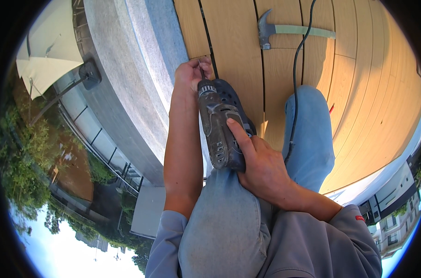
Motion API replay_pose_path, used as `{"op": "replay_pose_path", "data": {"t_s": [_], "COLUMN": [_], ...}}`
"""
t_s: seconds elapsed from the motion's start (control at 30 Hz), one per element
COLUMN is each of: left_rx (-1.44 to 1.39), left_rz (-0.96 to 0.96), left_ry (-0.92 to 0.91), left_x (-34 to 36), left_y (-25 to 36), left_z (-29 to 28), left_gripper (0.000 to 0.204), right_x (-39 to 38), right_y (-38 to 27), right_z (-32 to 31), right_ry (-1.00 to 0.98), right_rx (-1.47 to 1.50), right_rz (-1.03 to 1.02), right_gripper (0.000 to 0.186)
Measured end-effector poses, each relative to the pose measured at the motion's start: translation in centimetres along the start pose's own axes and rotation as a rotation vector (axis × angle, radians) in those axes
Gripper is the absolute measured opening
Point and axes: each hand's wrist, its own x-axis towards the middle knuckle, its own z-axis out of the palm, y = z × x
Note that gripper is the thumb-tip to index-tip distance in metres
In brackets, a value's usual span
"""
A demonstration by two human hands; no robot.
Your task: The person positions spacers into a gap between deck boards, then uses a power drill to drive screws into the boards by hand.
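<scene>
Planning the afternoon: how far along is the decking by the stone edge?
Tan wooden deck boards already lie in place. Right hand holds the grey corded drill; left hand steadies its tip at the edge board. Whether fastenings remain cannot be told. The claw hammer lies aside.

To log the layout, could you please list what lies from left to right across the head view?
White canopy → grey ledge → left hand → drill → right hand → cord → hammer handle
</scene>
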Motion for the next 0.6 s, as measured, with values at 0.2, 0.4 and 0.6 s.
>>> {"op": "replay_pose_path", "data": {"t_s": [0.2, 0.4, 0.6], "left_rx": [0.009, 0.017, 0.142], "left_rz": [-0.04, -0.026, 0.088], "left_ry": [-0.048, 0.012, -0.062], "left_x": [1.3, 1.6, -0.7], "left_y": [0.6, 0.3, -0.4], "left_z": [-1.1, -1.1, -2.0], "left_gripper": [0.029, 0.034, 0.037], "right_x": [0.0, 0.1, 0.2], "right_y": [-0.1, 0.4, 0.5], "right_z": [-0.1, 0.2, 0.7], "right_ry": [-0.016, 0.016, 0.026], "right_rx": [0.01, 0.025, 0.047], "right_rz": [0.015, 0.011, 0.001], "right_gripper": [0.091, 0.09, 0.091]}}
